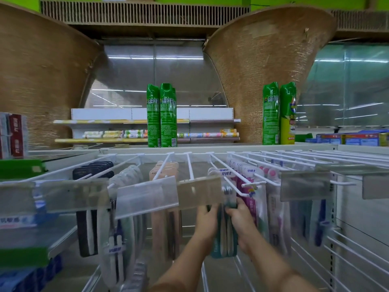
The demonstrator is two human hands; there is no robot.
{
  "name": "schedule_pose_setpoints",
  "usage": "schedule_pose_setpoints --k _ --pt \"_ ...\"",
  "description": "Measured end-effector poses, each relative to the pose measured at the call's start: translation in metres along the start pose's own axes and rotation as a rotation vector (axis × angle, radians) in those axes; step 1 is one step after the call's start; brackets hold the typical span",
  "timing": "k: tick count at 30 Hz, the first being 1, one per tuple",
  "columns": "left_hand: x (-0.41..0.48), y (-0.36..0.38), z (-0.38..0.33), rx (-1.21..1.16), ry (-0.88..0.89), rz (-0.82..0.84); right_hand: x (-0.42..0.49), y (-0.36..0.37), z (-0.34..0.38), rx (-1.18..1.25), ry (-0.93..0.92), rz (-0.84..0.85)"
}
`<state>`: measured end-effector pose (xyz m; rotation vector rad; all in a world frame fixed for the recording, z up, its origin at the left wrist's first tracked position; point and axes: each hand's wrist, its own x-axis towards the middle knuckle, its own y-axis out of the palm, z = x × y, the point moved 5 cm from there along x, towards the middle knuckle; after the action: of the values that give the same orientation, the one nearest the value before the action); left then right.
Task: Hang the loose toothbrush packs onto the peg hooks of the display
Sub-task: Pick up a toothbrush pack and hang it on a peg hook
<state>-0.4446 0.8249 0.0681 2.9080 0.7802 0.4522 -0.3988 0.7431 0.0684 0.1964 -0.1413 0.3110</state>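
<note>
While hung packs [249,182] are filling pegs at twelve o'clock, our left grip [207,214] and right grip [241,218] are clasping one teal pack [223,247], seemingly unhung.

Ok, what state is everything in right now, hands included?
Teal plastic toothbrush pack: upright between both hands, top blurred; hooked or not, cannot tell.
Left hand: grips the pack's left edge.
Right hand: grips its right edge.
Black toothbrush packs: hanging in a row.
Peach toothbrush packs: hanging.
Tall green spray cans: standing upright.
</note>
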Motion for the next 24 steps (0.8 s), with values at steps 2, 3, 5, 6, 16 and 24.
schedule_pose_setpoints --k 2,3,5,6,16,24 --pt "0.001 -0.001 0.001 0.043 0.009 -0.008 -0.003 -0.002 0.003 0.006 -0.025 -0.01" --pt "0.001 -0.002 0.001 0.062 0.009 -0.015 -0.002 -0.002 0.002 0.009 -0.027 -0.016" --pt "0.001 -0.005 0.001 0.076 0.01 -0.029 0.0 -0.001 0.0 0.009 -0.022 -0.026" --pt "0.002 -0.006 0.002 0.077 0.015 -0.039 0.0 0.0 -0.001 0.011 -0.022 -0.027" --pt "-0.032 -0.022 0.022 0.223 -0.004 -0.189 -0.032 0.001 -0.029 -0.241 -0.166 -0.191" --pt "-0.117 -0.055 0.036 0.203 0.135 -0.396 -0.128 -0.002 -0.047 -0.171 -0.25 -0.262"
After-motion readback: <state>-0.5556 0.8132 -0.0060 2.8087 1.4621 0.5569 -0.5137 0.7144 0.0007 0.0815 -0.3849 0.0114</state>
